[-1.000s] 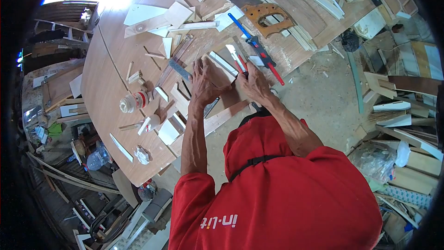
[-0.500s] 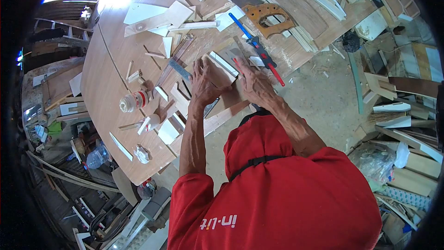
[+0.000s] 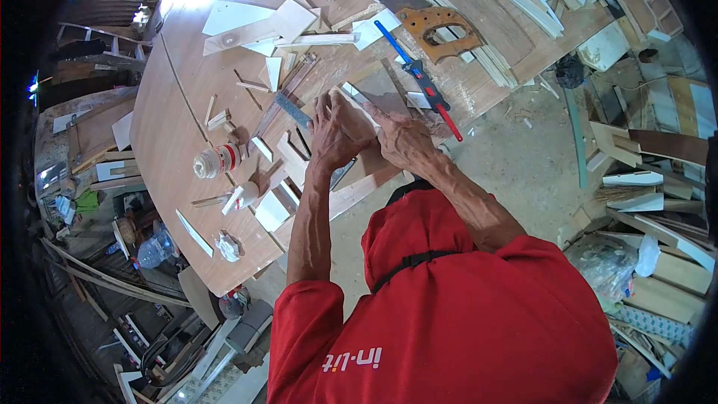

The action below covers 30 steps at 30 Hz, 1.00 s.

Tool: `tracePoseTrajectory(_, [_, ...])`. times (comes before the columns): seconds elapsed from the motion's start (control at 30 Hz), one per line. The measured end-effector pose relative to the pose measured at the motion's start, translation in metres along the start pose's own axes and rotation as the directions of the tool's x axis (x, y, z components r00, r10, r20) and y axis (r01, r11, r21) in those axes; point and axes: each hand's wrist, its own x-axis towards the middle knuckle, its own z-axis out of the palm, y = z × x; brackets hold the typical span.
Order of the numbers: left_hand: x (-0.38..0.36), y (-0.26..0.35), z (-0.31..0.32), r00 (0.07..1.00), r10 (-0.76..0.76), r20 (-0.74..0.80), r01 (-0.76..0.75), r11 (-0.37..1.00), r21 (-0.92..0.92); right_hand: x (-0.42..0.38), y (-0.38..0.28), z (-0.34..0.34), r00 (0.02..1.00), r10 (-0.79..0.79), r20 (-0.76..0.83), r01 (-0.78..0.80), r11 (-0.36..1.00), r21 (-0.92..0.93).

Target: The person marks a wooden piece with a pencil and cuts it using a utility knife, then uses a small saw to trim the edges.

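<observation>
Head view: wood piece [image 3: 353,111] within grasp of left hand [image 3: 330,135]; right hand [image 3: 405,140] beside, hold unclear

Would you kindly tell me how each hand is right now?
Left hand: open, fingers spread against a white-edged piece.
Right hand: index finger extended at that piece; grip cannot be told.

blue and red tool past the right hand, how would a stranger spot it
Start at the big wooden table and find the person's right hand. Between that hand and the brown saw handle lies a long, slim tool. Its blue end, dark middle and red end set it apart from the brown handle and the pale wood around it.
</observation>
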Motion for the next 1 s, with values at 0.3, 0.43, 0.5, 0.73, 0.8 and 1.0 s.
tracePoseTrajectory(0.3, [0.000, 0.001, -0.001, 0.999, -0.033, 0.028, 0.033, 0.999, 0.005, -0.004, -0.014, 0.001, 1.000, -0.006, -0.001, 0.006, 0.998, -0.061])
tracePoseTrajectory(0.43, [0.001, 0.002, -0.001, 0.999, -0.037, 0.032, 0.037, 0.999, -0.004, -0.001, -0.014, 0.007, 0.999, -0.024, 0.022, 0.026, 0.993, -0.116])
tracePoseTrajectory(0.5, [0.001, 0.001, -0.001, 0.998, -0.050, 0.046, 0.050, 0.999, 0.002, -0.002, -0.020, -0.001, 0.999, 0.013, 0.041, -0.008, 0.993, -0.120])
tracePoseTrajectory(0.73, [0.002, -0.002, 0.003, 1.000, -0.019, 0.013, 0.019, 1.000, -0.022, -0.011, -0.022, -0.009, 0.992, 0.082, 0.092, -0.072, 0.991, -0.111])
tracePoseTrajectory(0.8, [0.001, -0.002, 0.003, 1.000, -0.017, 0.004, 0.017, 1.000, 0.012, -0.014, -0.013, -0.001, 0.999, -0.009, 0.037, 0.013, 0.993, -0.118])
tracePoseTrajectory(1.0, [0.001, -0.001, 0.003, 0.999, -0.030, 0.011, 0.030, 1.000, 0.001, -0.029, -0.011, -0.003, 1.000, -0.028, -0.011, 0.027, 0.994, -0.103])
